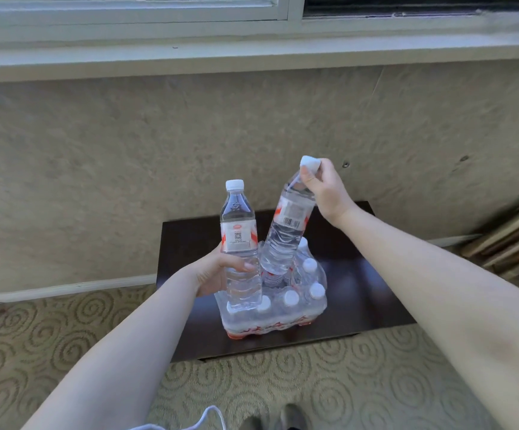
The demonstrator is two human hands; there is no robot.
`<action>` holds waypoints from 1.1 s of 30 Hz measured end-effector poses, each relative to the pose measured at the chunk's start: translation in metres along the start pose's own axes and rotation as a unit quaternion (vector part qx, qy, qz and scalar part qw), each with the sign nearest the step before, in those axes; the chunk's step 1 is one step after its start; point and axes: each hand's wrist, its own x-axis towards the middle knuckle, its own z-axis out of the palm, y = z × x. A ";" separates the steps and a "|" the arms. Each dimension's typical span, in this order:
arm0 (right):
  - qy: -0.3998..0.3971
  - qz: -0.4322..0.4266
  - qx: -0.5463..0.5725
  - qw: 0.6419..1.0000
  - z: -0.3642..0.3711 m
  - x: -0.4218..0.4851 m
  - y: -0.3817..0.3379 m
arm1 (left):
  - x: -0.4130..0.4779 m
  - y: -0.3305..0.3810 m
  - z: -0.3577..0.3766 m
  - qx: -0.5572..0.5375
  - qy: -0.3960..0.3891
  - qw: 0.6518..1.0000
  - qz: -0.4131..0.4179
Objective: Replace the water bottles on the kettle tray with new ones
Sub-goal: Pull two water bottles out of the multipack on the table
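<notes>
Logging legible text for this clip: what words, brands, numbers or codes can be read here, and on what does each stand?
No text here can be quoted.
Label of the upright bottle in the left hand: red logo, QR code, small print, all too blurred.
Label of the tilted bottle held by the cap in the right hand: barcode, digits unreadable.
Shrink-wrapped pack on the dark table: red print, illegible.

— How are the arms placed?
— Both bare forearms reach forward. The left hand [217,270] is curled in a grip, thumb in front.
— The right hand [325,189]?
— Raised higher, wrist bent, fingertips pinched together.
</notes>
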 end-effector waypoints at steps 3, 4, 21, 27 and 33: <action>0.038 0.006 0.037 0.999 -0.002 0.003 -0.004 | 0.001 -0.004 0.009 -0.030 -0.031 0.999 0.018; 0.042 0.008 0.043 0.998 -0.001 0.002 -0.004 | 0.002 -0.004 0.013 -0.048 -0.036 0.998 0.025; -0.045 0.120 0.214 0.969 0.012 -0.026 0.039 | 0.000 -0.002 0.018 -0.010 0.014 0.998 0.063; -0.056 0.186 0.161 0.968 0.019 -0.035 0.054 | -0.002 -0.005 0.016 -0.007 0.007 0.998 0.056; -0.083 0.186 0.044 0.978 0.017 -0.024 0.041 | -0.006 0.004 0.003 0.029 -0.026 0.999 0.002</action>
